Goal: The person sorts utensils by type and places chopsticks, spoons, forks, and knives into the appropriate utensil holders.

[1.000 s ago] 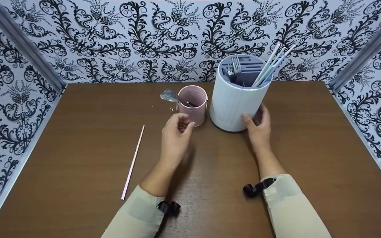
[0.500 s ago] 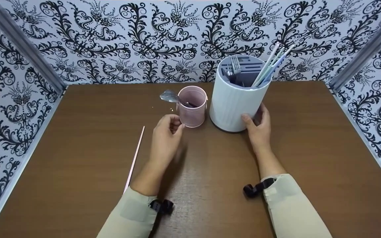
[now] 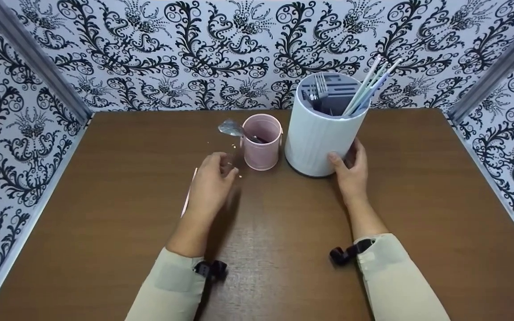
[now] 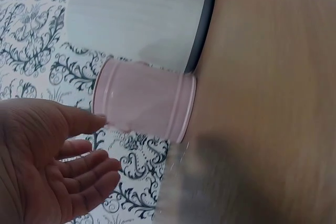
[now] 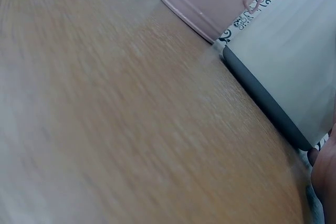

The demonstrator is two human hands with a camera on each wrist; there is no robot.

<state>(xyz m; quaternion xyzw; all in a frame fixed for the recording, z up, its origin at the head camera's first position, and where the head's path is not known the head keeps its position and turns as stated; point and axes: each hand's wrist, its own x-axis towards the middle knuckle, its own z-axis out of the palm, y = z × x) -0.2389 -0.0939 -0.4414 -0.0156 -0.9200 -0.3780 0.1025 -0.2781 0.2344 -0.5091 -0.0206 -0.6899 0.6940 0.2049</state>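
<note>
In the head view my left hand (image 3: 210, 185) hovers left of the pink pail (image 3: 261, 156), fingers loosely bent and holding nothing. The left wrist view shows its palm and relaxed fingers apart from the pail's side. A thin pink chopstick (image 3: 186, 203) lies on the table, partly covered by that hand and forearm. My right hand (image 3: 351, 174) grips the lower right side of a tall white utensil holder (image 3: 317, 142), thumb in front and fingers behind. Forks (image 3: 321, 84) and several pastel chopsticks (image 3: 364, 91) stand in the holder. A metal utensil's broad end (image 3: 230, 128) sticks out of the pail.
The brown wooden table (image 3: 283, 249) meets a patterned wall (image 3: 221, 53) at the back, with matching side walls. Small light crumbs (image 3: 240, 176) lie by the pail. Pail and holder stand close together near the table's rear.
My left hand has moved left, away from the front of the pail, and now covers part of the pink chopstick. The right hand keeps its hold on the utensil holder.
</note>
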